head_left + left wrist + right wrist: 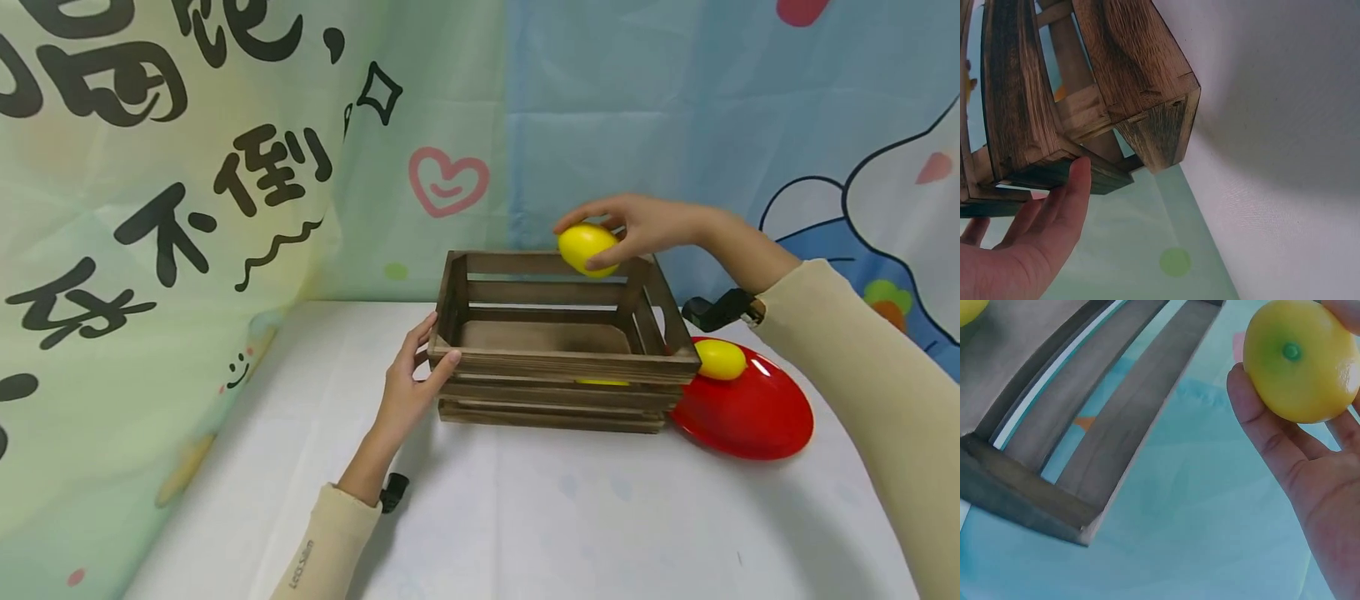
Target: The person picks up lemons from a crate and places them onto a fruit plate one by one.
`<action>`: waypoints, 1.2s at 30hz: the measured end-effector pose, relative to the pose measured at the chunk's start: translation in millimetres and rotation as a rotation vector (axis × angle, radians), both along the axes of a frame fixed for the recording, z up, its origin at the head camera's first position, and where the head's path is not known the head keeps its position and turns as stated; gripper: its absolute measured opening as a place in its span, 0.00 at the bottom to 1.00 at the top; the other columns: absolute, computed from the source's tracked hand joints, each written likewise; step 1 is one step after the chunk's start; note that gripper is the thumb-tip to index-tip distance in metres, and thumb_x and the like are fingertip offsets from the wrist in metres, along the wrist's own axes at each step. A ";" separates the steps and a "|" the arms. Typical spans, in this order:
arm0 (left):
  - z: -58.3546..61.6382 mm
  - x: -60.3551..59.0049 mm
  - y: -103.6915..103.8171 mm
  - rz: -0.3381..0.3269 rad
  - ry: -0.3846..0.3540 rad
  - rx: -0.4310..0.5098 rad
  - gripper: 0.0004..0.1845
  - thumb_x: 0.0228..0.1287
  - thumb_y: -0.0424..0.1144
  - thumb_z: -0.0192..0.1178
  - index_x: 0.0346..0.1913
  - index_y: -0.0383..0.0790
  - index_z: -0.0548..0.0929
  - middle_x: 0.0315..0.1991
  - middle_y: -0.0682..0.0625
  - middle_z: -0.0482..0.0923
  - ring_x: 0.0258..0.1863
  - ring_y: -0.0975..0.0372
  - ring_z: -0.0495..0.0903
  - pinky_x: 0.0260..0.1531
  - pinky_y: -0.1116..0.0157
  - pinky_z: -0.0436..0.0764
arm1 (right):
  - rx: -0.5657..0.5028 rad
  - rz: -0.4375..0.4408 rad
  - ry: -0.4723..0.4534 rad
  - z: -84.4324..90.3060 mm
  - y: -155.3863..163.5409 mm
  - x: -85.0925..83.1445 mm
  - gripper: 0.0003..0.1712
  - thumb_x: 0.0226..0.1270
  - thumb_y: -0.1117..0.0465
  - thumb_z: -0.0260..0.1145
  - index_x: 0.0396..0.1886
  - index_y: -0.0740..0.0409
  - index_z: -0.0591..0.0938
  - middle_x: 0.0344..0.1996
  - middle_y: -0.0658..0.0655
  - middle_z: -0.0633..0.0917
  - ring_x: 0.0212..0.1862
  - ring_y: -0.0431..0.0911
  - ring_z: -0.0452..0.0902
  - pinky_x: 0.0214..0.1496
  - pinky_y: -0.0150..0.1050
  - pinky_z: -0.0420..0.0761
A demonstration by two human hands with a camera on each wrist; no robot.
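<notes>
My right hand (pixel 645 227) holds a yellow lemon (pixel 585 247) between thumb and fingers, above the far right corner of the wooden slatted crate (pixel 558 367). From the right wrist view the lemon (pixel 1300 359) sits at my fingertips (pixel 1254 403), its green stem dot facing the camera, with the crate's slats (pixel 1116 419) off to the left and below. My left hand (pixel 408 387) rests against the crate's near left corner, thumb on the top front slat and fingers straight along the side; the left wrist view shows the fingers (pixel 1072 194) pressed to the underside edge of the crate (pixel 1085 94), not curled around it. A second lemon (pixel 720 359) lies on the red plate (pixel 757 417), which sits on the bench (pixel 525 517) touching the crate's right side. A strip of yellow shows through the crate's front slats, so another lemon (pixel 602 382) lies inside. Behind the bench hangs a printed cartoon backdrop (pixel 187 167).
</notes>
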State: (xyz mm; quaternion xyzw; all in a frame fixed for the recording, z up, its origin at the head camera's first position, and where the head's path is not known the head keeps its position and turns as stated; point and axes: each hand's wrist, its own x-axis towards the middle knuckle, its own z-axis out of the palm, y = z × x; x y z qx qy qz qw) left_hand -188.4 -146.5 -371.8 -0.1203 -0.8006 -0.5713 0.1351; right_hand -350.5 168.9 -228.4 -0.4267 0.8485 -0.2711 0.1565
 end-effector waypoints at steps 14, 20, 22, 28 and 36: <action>0.1 -1.4 -5.2 -0.001 -0.094 0.018 0.33 0.71 0.38 0.58 0.75 0.43 0.59 0.70 0.36 0.62 0.65 0.41 0.68 0.50 0.48 0.81 | -0.076 -0.166 0.085 -3.1 47.5 15.6 0.30 0.65 0.65 0.67 0.67 0.54 0.73 0.65 0.55 0.71 0.50 0.55 0.77 0.47 0.37 0.79; 1.0 0.3 -3.8 -0.004 -0.074 0.013 0.33 0.70 0.38 0.58 0.75 0.42 0.60 0.69 0.36 0.63 0.66 0.43 0.68 0.55 0.48 0.78 | -0.112 -0.260 0.137 -16.4 77.8 21.2 0.31 0.63 0.67 0.68 0.66 0.56 0.73 0.63 0.60 0.72 0.51 0.61 0.76 0.43 0.30 0.80; 1.6 0.7 -3.2 0.001 -0.062 0.010 0.33 0.70 0.37 0.59 0.74 0.41 0.60 0.68 0.36 0.64 0.66 0.43 0.68 0.56 0.48 0.77 | -0.126 -0.291 0.142 -20.3 86.1 23.8 0.31 0.62 0.68 0.69 0.66 0.57 0.73 0.62 0.60 0.72 0.52 0.64 0.75 0.42 0.28 0.79; 1.1 0.6 -1.2 -0.008 -0.081 0.013 0.33 0.71 0.38 0.58 0.75 0.41 0.60 0.69 0.36 0.62 0.65 0.42 0.68 0.51 0.48 0.81 | -0.127 -0.403 0.159 -34.7 114.0 32.4 0.32 0.63 0.66 0.69 0.67 0.58 0.72 0.61 0.55 0.72 0.54 0.66 0.74 0.40 0.26 0.79; 1.4 3.7 1.5 0.001 -0.059 0.007 0.33 0.70 0.37 0.59 0.74 0.41 0.60 0.68 0.35 0.63 0.67 0.43 0.67 0.59 0.48 0.75 | -0.097 -0.502 0.141 -63.9 147.0 45.0 0.32 0.64 0.63 0.69 0.67 0.59 0.71 0.61 0.59 0.71 0.52 0.68 0.76 0.37 0.28 0.81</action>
